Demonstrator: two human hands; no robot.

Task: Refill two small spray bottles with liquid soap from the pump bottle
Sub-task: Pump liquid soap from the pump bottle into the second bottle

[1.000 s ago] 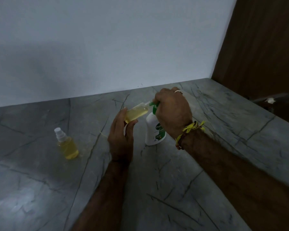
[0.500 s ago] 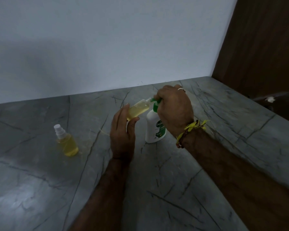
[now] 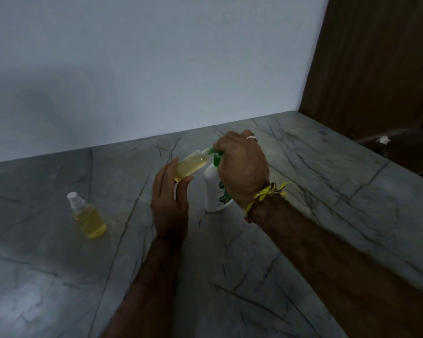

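My left hand (image 3: 169,201) holds a small clear spray bottle (image 3: 192,165) without its cap, tilted, its open neck up against the green pump spout. It is partly filled with yellow liquid. The white pump bottle (image 3: 216,191) stands upright on the grey marble counter (image 3: 254,252). My right hand (image 3: 242,164) is curled over its green pump head, hiding most of it. A second small spray bottle (image 3: 88,217), capped in white and holding yellow liquid, stands alone to the left.
A pale wall runs behind the counter. A brown wooden panel (image 3: 376,64) rises at the right, past the counter's right edge, with a small white scrap (image 3: 382,139) lying below it. A yellow thread band is on my right wrist.
Both hands and the bottles keep the same pose; only the view has shifted slightly.
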